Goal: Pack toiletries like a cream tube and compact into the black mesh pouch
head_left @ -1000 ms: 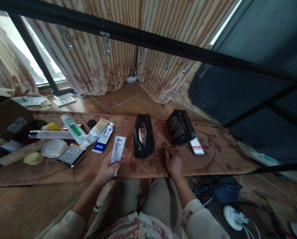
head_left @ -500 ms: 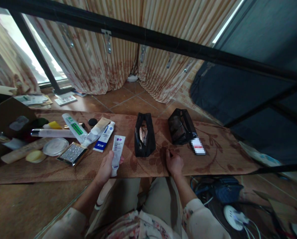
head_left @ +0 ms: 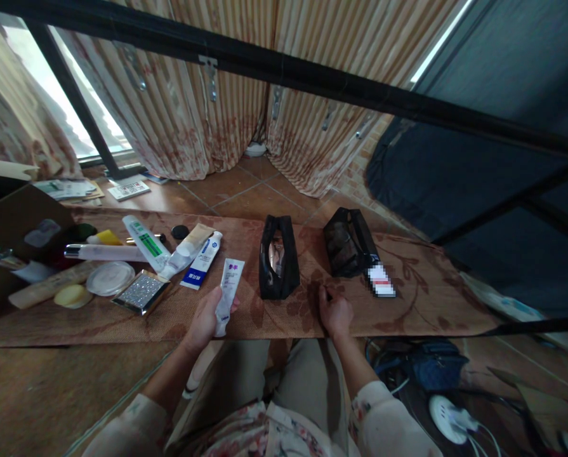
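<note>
My left hand is wrapped round a white toothpaste tube with purple lettering, raised at the table's front edge. Resting on the brown patterned cloth, my right hand is curled closed, with nothing seen in it. Between the hands and slightly beyond them stands a black pouch, its top gaping and something shiny inside. A second black pouch, of mesh, sits past my right hand, with a blurred white tag beside it. A blue and white tube lies left of the held one.
On the left lie a green and white tube, a beige tube, a glittery compact, a round clear-lidded container and a yellow sponge. A cardboard box stands behind them. A dark metal bar crosses above the table.
The whole view has shifted slightly. My left hand still grips the toothpaste tube, which leans a little more to the right; the right hand stays in place on the cloth.
</note>
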Available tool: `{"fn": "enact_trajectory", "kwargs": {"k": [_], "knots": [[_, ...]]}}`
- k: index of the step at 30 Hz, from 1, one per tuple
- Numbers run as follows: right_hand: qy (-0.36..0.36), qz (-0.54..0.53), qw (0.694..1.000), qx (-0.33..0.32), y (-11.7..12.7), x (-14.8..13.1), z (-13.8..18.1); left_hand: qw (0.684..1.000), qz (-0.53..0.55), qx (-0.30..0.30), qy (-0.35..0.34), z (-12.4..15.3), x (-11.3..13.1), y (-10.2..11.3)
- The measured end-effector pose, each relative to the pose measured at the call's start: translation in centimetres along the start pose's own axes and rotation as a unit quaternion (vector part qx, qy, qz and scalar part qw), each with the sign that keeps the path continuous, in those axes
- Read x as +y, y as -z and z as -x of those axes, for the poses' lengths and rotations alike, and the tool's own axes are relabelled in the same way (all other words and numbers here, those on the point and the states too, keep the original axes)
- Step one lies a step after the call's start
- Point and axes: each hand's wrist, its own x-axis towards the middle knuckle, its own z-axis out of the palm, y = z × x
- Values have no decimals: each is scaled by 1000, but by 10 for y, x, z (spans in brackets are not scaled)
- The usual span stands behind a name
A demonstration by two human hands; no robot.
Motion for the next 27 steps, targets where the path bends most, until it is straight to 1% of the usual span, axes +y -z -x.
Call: {"fn": "enact_trajectory", "kwargs": {"k": [7, 9, 16, 22, 27], "knots": [[0, 1, 1000, -1, 1, -1, 0, 999, -27, -25, -24, 5, 5, -4], [-1, 2, 1000, -1, 1, -1, 1, 999, -25, -31, -21, 5, 6, -4], [2, -1, 1000, 0, 1, -1, 1, 1000, -13, -23, -5, 10, 16, -10], [3, 3, 1000, 1, -3, 3, 1, 1000, 25, -8, -7, 9, 9, -10], [8, 6, 1000, 6, -4, 4, 0, 998, -25, -34, -36, 6, 6, -6]]}}
